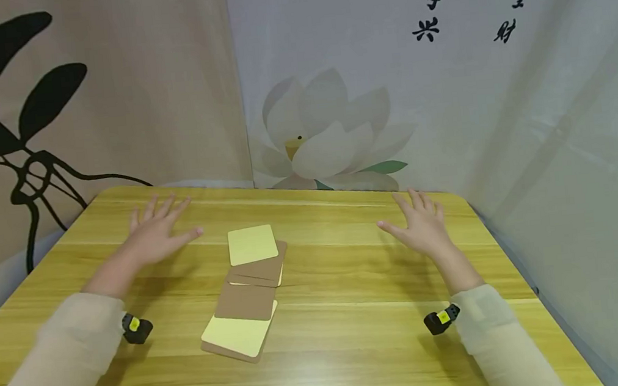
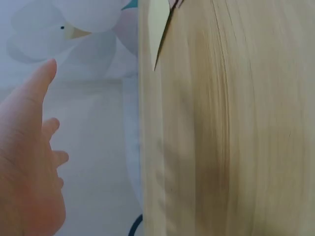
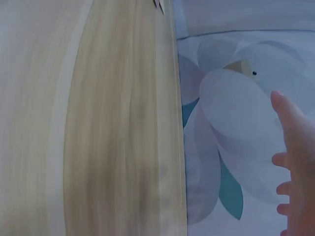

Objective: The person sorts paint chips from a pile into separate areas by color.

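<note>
Several square cards lie overlapping in a loose column on the wooden table (image 1: 342, 325), some yellow side up and some brown side up. At the far end of the column is a yellow card (image 1: 251, 244); a brown card (image 1: 245, 301) lies mid-column, partly over another yellow card (image 1: 235, 334) at the near end. To the left of the cards, my left hand (image 1: 154, 234) is held above the table with fingers spread, holding nothing. My right hand (image 1: 421, 225) is likewise spread and bare, well to the right of the cards. In the left wrist view, a card's edge (image 2: 158, 29) shows at the top.
Behind the table's far edge hangs a pale curtain (image 1: 322, 32) printed with a lotus and black characters. A beige curtain (image 1: 168, 95) with dark leaves hangs at the left. Black wrist cameras sit at both sleeves.
</note>
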Tool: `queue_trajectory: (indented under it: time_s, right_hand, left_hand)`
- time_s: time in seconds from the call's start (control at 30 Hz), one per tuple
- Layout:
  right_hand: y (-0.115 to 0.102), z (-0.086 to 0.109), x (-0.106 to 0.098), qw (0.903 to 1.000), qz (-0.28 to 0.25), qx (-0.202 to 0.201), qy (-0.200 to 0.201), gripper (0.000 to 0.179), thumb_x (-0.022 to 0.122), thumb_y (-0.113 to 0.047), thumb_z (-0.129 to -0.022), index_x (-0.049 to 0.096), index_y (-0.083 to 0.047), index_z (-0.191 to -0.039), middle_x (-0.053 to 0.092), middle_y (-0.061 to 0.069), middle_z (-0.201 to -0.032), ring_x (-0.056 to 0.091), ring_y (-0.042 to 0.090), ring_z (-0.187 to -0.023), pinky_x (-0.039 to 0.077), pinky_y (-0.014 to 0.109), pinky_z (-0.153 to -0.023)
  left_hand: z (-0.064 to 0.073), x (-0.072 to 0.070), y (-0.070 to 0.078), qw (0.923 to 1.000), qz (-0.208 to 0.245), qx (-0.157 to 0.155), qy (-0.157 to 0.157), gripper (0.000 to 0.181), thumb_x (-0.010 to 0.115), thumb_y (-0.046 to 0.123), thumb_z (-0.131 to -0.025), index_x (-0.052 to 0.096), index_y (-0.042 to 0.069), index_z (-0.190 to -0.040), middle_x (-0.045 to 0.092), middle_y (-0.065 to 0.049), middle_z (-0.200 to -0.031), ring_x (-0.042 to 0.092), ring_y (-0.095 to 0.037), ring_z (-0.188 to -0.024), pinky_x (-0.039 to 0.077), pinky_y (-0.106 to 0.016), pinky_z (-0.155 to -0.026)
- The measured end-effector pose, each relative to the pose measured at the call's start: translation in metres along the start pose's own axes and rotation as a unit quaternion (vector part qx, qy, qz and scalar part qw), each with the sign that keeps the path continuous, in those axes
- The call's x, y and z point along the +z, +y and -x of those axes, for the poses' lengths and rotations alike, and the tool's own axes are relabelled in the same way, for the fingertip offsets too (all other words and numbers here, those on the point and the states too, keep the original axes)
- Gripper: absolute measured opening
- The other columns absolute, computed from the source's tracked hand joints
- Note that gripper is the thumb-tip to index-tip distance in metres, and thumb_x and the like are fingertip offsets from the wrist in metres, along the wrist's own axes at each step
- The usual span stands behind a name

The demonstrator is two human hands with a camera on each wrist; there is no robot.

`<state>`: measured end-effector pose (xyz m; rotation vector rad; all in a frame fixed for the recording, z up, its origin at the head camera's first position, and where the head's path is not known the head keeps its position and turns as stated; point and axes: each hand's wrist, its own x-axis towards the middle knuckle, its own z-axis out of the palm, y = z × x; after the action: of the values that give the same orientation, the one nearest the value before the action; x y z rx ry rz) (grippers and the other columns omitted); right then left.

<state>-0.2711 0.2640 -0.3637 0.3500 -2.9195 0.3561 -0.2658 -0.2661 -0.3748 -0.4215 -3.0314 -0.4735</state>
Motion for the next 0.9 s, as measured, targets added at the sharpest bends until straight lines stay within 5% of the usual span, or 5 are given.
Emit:
queue_trajectory:
  time_s: [0.4,0.9]
  right_hand:
    - [-0.031,-0.001,0.013,0.9987,-0.034,-0.033,0.021,0.088,0.052,-0.068,-0.085,0.029,-0.015,-0.151,0.012,0.018,-0.156,0.01,0.043,-0.139,0.001,0.064,-0.105]
    - [-0.073,-0.009,0.041,0.9928,-0.106,-0.056,0.007,0.085,0.054,-0.066,-0.086,0.03,-0.017,-0.151,0.014,0.014,-0.156,0.008,0.04,-0.141,0.002,0.06,-0.107]
  left_hand:
    - [0.001,0.019,0.01,0.9946,0.096,0.014,0.038,0.083,0.047,0.057,-0.094,0.006,0.018,-0.155,-0.004,-0.014,-0.158,-0.018,-0.04,-0.139,-0.019,-0.065,-0.098]
    - [0.002,0.033,0.013,0.9801,0.194,0.021,0.037,0.086,0.056,0.05,-0.093,0.005,0.02,-0.156,0.002,-0.013,-0.159,-0.007,-0.044,-0.14,-0.009,-0.069,-0.1]
